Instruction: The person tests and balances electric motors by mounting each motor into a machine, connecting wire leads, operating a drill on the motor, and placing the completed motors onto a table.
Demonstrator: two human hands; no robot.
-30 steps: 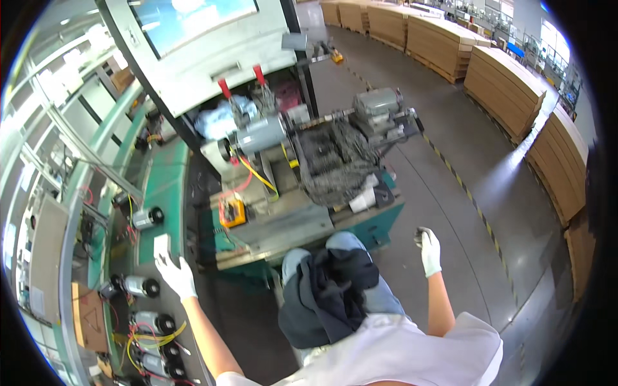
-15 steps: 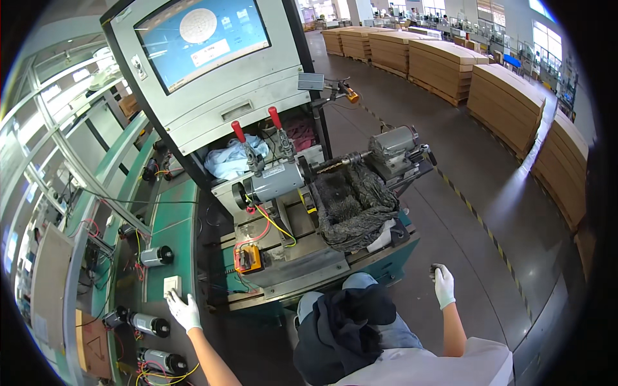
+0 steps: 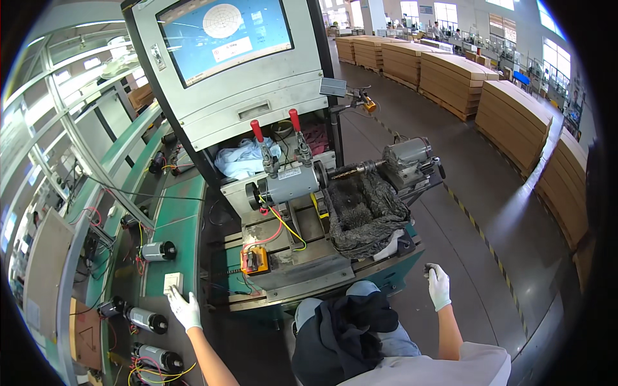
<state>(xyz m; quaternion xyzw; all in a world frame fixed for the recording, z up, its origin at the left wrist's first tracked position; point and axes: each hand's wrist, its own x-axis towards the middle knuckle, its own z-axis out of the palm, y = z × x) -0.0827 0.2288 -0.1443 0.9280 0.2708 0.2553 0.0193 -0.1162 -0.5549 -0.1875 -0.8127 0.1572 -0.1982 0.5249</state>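
My left hand (image 3: 185, 309), in a white glove, reaches to the left with its fingers stretched out. Its fingertips touch or lie just at a small white switch box (image 3: 172, 282) on the green bench. My right hand (image 3: 439, 287), also gloved, hangs above the floor to the right, loosely bent, with dark fingertips and nothing visible in it. Before me a grey cylindrical motor (image 3: 288, 185) lies in a fixture under two toggle clamps (image 3: 297, 132) with red handles. Red and yellow wires (image 3: 288, 229) run from the motor toward an orange switch block (image 3: 255, 260).
A screen (image 3: 225, 38) shows a round chart above the machine. Beside the motor sits a tray lined with crumpled black sheeting (image 3: 368, 241); a second grey motor (image 3: 408, 154) stands behind it. Several motors (image 3: 147, 320) lie at the left. Cardboard stacks (image 3: 513, 125) line the right aisle.
The view has shifted slightly, so the machine and screen sit farther right and lower. My left hand stays at the white switch box; my right hand has barely moved.
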